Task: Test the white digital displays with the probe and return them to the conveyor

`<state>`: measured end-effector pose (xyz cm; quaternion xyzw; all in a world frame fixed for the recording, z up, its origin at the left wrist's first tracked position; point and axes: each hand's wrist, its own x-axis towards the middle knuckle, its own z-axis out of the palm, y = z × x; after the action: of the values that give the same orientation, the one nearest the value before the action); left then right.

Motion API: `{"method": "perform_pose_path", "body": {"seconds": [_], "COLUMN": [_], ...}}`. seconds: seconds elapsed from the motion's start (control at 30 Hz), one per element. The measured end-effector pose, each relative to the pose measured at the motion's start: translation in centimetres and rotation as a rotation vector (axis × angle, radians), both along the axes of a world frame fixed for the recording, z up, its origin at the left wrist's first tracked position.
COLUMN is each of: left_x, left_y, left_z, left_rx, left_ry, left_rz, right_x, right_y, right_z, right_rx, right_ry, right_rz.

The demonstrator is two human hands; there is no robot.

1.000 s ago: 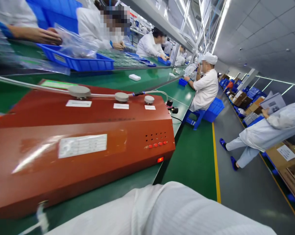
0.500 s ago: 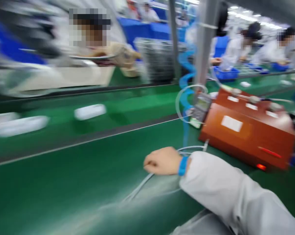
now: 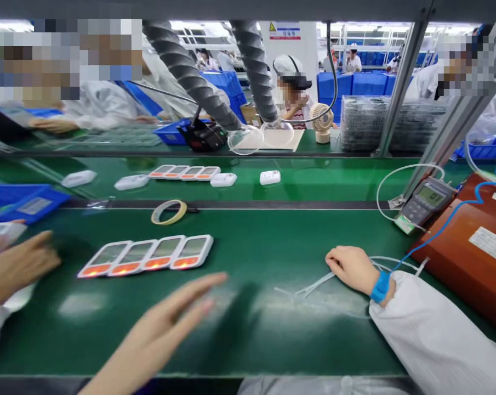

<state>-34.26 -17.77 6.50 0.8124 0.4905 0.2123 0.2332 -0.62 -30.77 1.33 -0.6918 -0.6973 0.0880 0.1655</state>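
My left hand (image 3: 169, 323), slightly blurred, is open above the green work surface (image 3: 272, 340), fingers stretched to the right and holding nothing. Beyond it lies a row of several white-framed devices (image 3: 159, 255) with grey windows and glowing orange strips. My right hand (image 3: 350, 269) rests on the surface at the right, its fingers closed around thin clear tubing (image 3: 317, 284) with forked ends. A blue wrist strap (image 3: 380, 286) circles that wrist, and a blue cord runs from it. To the right stand a handheld meter (image 3: 431, 197) and a reddish-brown box (image 3: 457, 258).
At the left edge a co-worker's hands (image 3: 21, 263) hold a white device near a blue bin (image 3: 26, 203). A tape roll (image 3: 169, 212) lies by the dark rail. White devices (image 3: 270, 177) sit on the belt behind; a metal post (image 3: 404, 88) rises at right.
My view has swung left and steadied. My left hand, the device row, the tape roll and the co-worker's hands have come into view. My right hand still holds the tubing.
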Motion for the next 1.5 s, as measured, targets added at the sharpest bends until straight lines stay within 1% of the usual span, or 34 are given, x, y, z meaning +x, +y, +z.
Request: {"method": "perform_pose_path", "body": {"seconds": [0.03, 0.1, 0.13, 0.17, 0.23, 0.27, 0.33, 0.4, 0.43, 0.47, 0.57, 0.63, 0.67, 0.73, 0.77, 0.8, 0.83, 0.87, 0.93, 0.97, 1.03, 1.13, 1.2, 1.27, 1.33, 1.43, 1.5], "left_x": [0.6, 2.0, 2.8, 3.5, 4.8, 5.3, 6.1, 6.7, 7.1, 7.4, 9.1, 11.1, 12.4, 15.4, 17.0, 18.5, 19.9, 21.1, 22.8, 23.3, 23.6, 23.4, 23.3, 23.3, 23.3, 23.3, 23.4], "left_y": [1.9, 5.3, 6.5, 7.4, 8.3, 8.3, 8.0, 7.7, 7.7, 7.9, 9.5, 10.3, 10.4, 9.5, 8.5, 7.2, 5.8, 4.4, 1.9, 0.9, -0.2, -0.7, -0.9, -1.2, -1.7, -2.1, -2.0], "left_z": [-0.4, -1.7, -2.5, -3.4, -4.9, -5.6, -6.5, -6.8, -6.9, -6.8, -6.3, -5.7, -5.4, -4.6, -4.2, -3.8, -3.6, -3.4, -3.7, -4.0, -4.8, -5.6, -5.7, -5.5, -5.2, -5.0, -4.9], "left_rx": [0.087, 0.324, 0.399, 0.425, 0.407, 0.398, 0.412, 0.435, 0.44, 0.432, 0.324, 0.184, 0.087, -0.17, -0.325, -0.476, -0.581, -0.625, -0.639, -0.63, -0.638, -0.743, -0.823, -0.897, -0.985, -1.081, -1.108], "left_ry": [0.047, 0.173, 0.24, 0.312, 0.436, 0.471, 0.462, 0.387, 0.357, 0.343, 0.331, 0.234, 0.129, -0.183, -0.394, -0.592, -0.756, -0.896, -1.095, -1.138, -1.134, -1.044, -1.028, -1.032, -1.032, -1.015, -1.005], "left_rz": [0.026, 0.08, 0.123, 0.157, 0.17, 0.15, 0.043, -0.094, -0.129, -0.131, -0.044, -0.053, -0.064, -0.062, -0.068, -0.103, -0.155, -0.192, -0.224, -0.219, -0.197, -0.208, -0.244, -0.285, -0.32, -0.331, -0.318], "right_x": [0.0, 0.0, 0.1, 0.3, 1.0, 1.4, 2.1, 2.3, 2.2, 2.0, 0.8, 0.1, -0.1, -0.3, -0.3, -0.2, 0.0, 0.3, 1.2, 1.8, 2.9, 4.1, 4.2, 3.9, 3.6, 3.3, 3.3], "right_y": [-0.1, -0.4, -0.5, -0.7, -0.9, -1.0, -1.1, -1.2, -1.3, -1.2, -0.7, -0.2, 0.0, 0.3, 0.3, 0.3, 0.2, 0.1, 0.0, -0.1, -0.2, -0.4, -0.6, -0.7, -0.8, -0.8, -0.9], "right_z": [0.2, 0.8, 1.1, 1.5, 2.3, 2.6, 3.0, 2.9, 2.6, 2.2, 0.6, -0.4, -0.8, -1.2, -1.3, -1.4, -1.3, -1.3, -1.0, -0.8, -0.3, 0.6, 1.0, 1.1, 0.9, 0.4, 0.4], "right_rx": [-0.002, -0.005, -0.005, -0.003, 0.002, 0.003, 0.003, 0.008, 0.018, 0.033, 0.086, 0.104, 0.107, 0.112, 0.117, 0.127, 0.14, 0.156, 0.192, 0.208, 0.27, 0.415, 0.469, 0.464, 0.457, 0.462, 0.488], "right_ry": [-0.031, -0.091, -0.117, -0.137, -0.188, -0.215, -0.263, -0.28, -0.27, -0.255, -0.165, -0.102, -0.08, -0.052, -0.043, -0.03, -0.014, 0.003, 0.041, 0.058, 0.095, 0.14, 0.129, 0.102, 0.103, 0.205, 0.306], "right_rz": [0.013, 0.034, 0.037, 0.03, -0.015, -0.047, -0.1, -0.095, -0.072, -0.041, 0.059, 0.105, 0.12, 0.13, 0.126, 0.113, 0.091, 0.057, -0.042, -0.1, -0.234, -0.402, -0.45, -0.433, -0.357, -0.214, -0.176]}}
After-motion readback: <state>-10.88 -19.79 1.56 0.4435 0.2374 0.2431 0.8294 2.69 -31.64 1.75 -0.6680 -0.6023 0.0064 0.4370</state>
